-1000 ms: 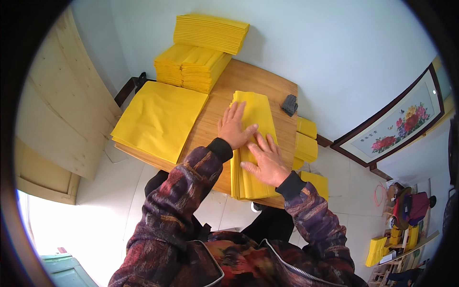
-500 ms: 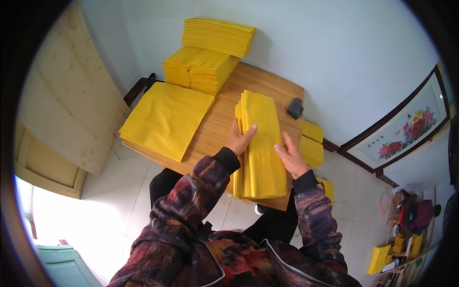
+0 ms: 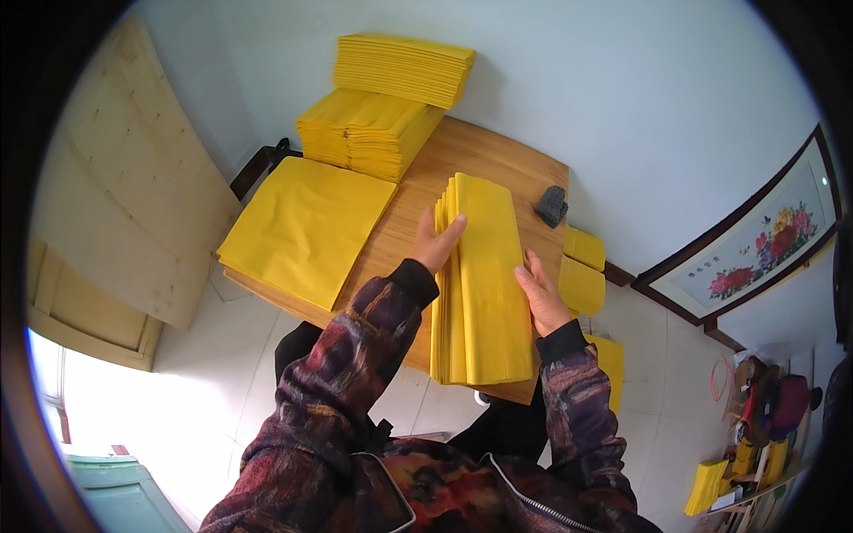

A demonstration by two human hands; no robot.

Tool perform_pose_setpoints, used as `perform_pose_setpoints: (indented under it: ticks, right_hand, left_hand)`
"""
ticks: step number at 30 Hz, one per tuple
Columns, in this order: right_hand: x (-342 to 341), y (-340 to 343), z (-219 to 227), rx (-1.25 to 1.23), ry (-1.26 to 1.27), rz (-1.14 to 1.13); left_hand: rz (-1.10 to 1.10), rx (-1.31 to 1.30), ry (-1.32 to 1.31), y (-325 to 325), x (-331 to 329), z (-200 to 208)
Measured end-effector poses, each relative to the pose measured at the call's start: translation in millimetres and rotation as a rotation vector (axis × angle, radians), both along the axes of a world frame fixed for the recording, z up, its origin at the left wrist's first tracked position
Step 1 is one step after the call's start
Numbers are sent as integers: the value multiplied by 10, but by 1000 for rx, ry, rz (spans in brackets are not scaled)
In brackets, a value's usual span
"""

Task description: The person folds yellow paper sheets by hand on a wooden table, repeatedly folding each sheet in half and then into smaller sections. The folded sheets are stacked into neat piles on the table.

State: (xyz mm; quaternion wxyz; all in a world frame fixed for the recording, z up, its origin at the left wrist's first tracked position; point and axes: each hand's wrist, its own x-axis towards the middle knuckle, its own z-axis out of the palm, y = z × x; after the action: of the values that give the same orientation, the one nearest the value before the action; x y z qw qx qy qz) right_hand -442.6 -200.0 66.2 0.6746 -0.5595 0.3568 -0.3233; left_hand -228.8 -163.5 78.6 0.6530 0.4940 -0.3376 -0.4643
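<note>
A bundle of folded yellow paper (image 3: 487,284) stands in front of me, long side pointing away, over the near part of the wooden table. My left hand (image 3: 434,240) grips its left side, the thumb laid over the layered edges and the fingers down along the side. Against the right side presses my right hand (image 3: 540,291), thumb up by the top and the other fingers partly hidden behind the edge. To the left lies a flat pile of wide yellow sheets (image 3: 306,229).
Two stacks of folded yellow paper, a lower one (image 3: 369,129) and an upper one (image 3: 404,67), sit at the back of the wooden table (image 3: 498,147). A dark grey lump (image 3: 551,206) rests near its right edge. More yellow bundles (image 3: 582,284) are beyond that edge. A framed flower picture (image 3: 755,240) leans right.
The bundle has shifted slightly toward me, its near end lower in view. My left hand has moved a little up and left along its side; my right hand now presses closer against the right side.
</note>
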Motion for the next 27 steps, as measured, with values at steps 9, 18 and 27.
perform_pose_setpoints:
  ticks: [9, 18, 27]
  right_hand:
    - [83, -412, -154, 339, -268, 117]
    - [167, -613, -53, 248, -208, 114]
    - [320, -627, -22, 274, -160, 61]
  left_hand:
    - [97, -30, -143, -521, -32, -410]
    - [136, 23, -173, -721, 95, -687]
    - [187, 34, -158, -644, 76, -537]
